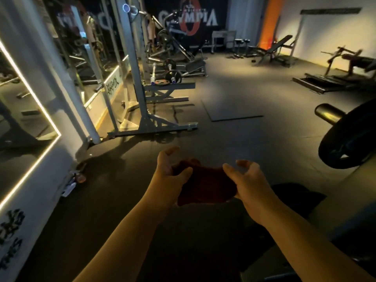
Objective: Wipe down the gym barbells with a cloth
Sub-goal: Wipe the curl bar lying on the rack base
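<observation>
Gripping the dark red cloth (205, 184) by its two edges, with left hand (173, 176) and right hand (247, 182) apart, over the floor (244, 139). Not yet touching the nearest barbell (327, 115), well off to the right. Judging by this, not yet wiping anything.

Bare left forearm (130, 231); bare right forearm (284, 226)
</observation>
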Available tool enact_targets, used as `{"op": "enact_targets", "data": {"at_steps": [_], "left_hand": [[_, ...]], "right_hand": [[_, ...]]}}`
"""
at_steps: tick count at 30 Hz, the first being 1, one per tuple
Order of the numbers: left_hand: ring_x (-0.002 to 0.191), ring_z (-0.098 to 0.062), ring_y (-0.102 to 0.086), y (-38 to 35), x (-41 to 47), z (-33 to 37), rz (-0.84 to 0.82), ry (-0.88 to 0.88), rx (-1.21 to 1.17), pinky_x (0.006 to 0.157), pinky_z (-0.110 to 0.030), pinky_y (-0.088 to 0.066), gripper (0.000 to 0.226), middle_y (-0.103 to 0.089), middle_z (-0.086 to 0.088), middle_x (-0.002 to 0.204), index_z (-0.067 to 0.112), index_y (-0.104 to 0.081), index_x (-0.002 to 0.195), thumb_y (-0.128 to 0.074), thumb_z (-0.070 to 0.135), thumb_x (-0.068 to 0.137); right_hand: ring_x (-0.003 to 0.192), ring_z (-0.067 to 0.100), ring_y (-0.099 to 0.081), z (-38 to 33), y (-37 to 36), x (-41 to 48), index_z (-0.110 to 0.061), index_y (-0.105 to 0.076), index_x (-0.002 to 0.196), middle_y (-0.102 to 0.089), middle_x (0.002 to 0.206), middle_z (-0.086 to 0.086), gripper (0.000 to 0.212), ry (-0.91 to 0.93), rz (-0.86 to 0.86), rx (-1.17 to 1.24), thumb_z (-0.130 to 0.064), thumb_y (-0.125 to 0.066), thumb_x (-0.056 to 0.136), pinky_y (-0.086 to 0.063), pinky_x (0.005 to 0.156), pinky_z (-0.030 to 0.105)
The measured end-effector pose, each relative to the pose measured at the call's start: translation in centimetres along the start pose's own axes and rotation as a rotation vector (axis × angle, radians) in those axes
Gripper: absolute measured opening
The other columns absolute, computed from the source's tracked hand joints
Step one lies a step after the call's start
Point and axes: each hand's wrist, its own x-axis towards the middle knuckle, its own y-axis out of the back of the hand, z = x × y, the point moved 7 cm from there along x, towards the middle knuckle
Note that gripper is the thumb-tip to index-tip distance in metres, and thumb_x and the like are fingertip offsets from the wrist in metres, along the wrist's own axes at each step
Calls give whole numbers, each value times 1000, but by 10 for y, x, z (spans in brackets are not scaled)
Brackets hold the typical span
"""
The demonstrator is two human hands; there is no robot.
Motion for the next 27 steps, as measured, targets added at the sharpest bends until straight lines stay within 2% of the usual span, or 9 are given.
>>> {"op": "enact_targets", "data": {"at_steps": [5,9,12,15,17,20,23,25,27], "left_hand": [[106,-1,-64,3,93,-6,-131,-116,417,77,-13,-56,48,-62,12,118,31,-55,131,-67,4,92],[95,26,-52,-6,173,2,-148,-201,589,72,0,-45,41,-57,23,104,39,-53,115,-69,9,92],[98,9,-59,-24,230,7,-202,-225,650,71,-7,-47,41,-58,23,104,49,-51,103,-68,13,94],[94,3,-62,-40,276,13,-239,-280,709,74,-12,-50,32,-63,19,101,46,-56,98,-67,15,95],[94,-1,-63,-44,309,14,-238,-274,662,79,-18,-54,25,-64,16,100,41,-59,98,-66,17,96],[96,-13,-64,-46,358,11,-215,-225,578,81,-38,-60,9,-60,4,109,35,-58,98,-62,27,99],[83,-22,-69,-45,410,6,-212,-123,478,61,-33,-59,6,-64,-4,98,30,-58,97,-56,34,101],[73,-21,-70,-44,447,5,-233,-91,401,59,-31,-58,16,-69,-8,87,24,-62,98,-53,35,103],[66,-12,-69,-41,485,5,-242,-87,385,55,-22,-54,21,-70,-7,82,19,-65,99,-52,35,103]], "right_hand": [[99,16,-72,-25,-11,62,-30,-63,121,-71,115,2,23,130,-55,-148,-28,-64,98,-62,88,40],[106,8,-69,-48,-5,121,-35,-64,125,-68,120,-9,39,262,-123,-248,-18,-73,91,-60,84,24],[112,5,-65,-62,3,164,-32,-59,132,-63,122,-16,46,298,-61,-470,-17,-74,91,-58,86,18],[108,3,-65,-82,4,200,-33,-58,127,-58,114,-21,32,369,24,-721,-24,-66,97,-56,89,18],[99,2,-62,-92,3,224,-33,-56,115,-50,112,-18,17,359,71,-747,-30,-62,100,-52,79,10],[98,0,-55,-97,0,264,-30,-53,110,-42,120,-10,13,278,123,-696,-38,-58,101,-45,76,3],[88,9,-69,-96,-15,309,-29,-56,109,-66,106,-2,19,118,84,-486,-46,-53,102,-58,76,19],[88,12,-72,-99,-23,341,-29,-60,110,-71,102,1,25,63,121,-358,-51,-54,100,-62,82,33],[91,13,-73,-108,-31,373,-32,-61,111,-71,104,-1,24,70,191,-278,-51,-55,99,-63,83,38]]}}
